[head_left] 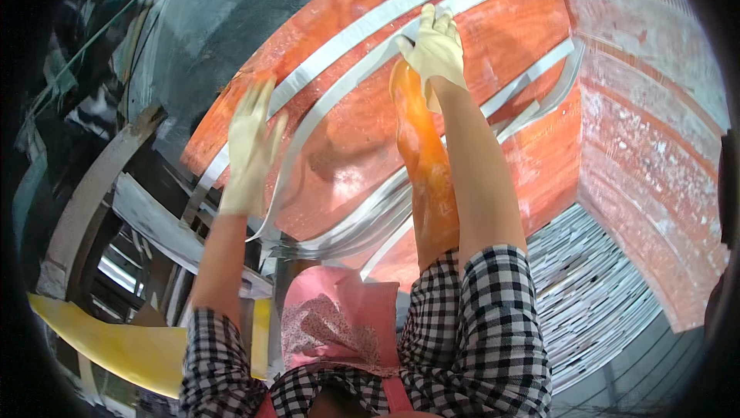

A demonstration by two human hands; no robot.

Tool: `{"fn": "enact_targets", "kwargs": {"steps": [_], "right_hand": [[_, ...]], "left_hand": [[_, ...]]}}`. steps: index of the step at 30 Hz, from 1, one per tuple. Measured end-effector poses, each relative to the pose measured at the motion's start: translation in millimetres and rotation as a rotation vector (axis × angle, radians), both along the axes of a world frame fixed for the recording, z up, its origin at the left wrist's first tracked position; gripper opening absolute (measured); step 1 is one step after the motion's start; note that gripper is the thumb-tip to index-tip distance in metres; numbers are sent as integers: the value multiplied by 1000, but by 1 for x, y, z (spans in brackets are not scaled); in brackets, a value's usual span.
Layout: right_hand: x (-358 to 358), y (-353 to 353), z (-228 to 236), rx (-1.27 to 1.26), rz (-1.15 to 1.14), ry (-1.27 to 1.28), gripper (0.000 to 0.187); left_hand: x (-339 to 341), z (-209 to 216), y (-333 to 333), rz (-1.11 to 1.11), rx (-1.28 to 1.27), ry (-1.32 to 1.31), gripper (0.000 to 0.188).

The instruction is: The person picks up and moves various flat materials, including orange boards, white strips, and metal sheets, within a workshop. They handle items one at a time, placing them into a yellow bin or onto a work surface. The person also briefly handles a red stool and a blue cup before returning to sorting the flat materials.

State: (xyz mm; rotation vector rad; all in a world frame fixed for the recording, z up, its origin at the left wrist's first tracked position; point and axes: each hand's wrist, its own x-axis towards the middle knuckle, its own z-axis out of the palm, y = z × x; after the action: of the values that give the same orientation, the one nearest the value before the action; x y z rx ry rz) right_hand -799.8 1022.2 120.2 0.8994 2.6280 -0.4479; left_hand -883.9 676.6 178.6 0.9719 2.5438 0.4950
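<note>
A broad orange-red panel [339, 163] with a glossy face lies in front of me, and long pale grey strips run across it. My left hand [250, 136], in a pale glove, rests with its fingers spread at the panel's left part, by the outer strip [354, 36]. Farther up, my right hand [438, 52], gloved alike, lies flat with fingers stretched over the inner strip [343, 82]. What is under its palm is hidden. Beside my right forearm shows a shiny orange, arm-shaped form [432, 179]; I cannot tell whether it is a reflection.
Loose pale strips [362, 221] bunch along the panel's near side, and another strip [566, 82] loops at its right. A dusty reddish surface [647, 109] stands at the right, above a stack of thin layers [601, 287]. At lower left are a yellow curved piece [108, 345] and beams [92, 202].
</note>
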Motion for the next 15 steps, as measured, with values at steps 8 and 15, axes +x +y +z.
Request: {"fn": "enact_targets", "kwargs": {"steps": [8, 15], "right_hand": [[-1, 11, 4, 39, 186, -106, 99], [-4, 4, 0, -13, 80, -85, 102]], "left_hand": [[-151, -96, 112, 119, -279, -1084, 86], [-134, -93, 115, 228, -369, -659, 86]]}}
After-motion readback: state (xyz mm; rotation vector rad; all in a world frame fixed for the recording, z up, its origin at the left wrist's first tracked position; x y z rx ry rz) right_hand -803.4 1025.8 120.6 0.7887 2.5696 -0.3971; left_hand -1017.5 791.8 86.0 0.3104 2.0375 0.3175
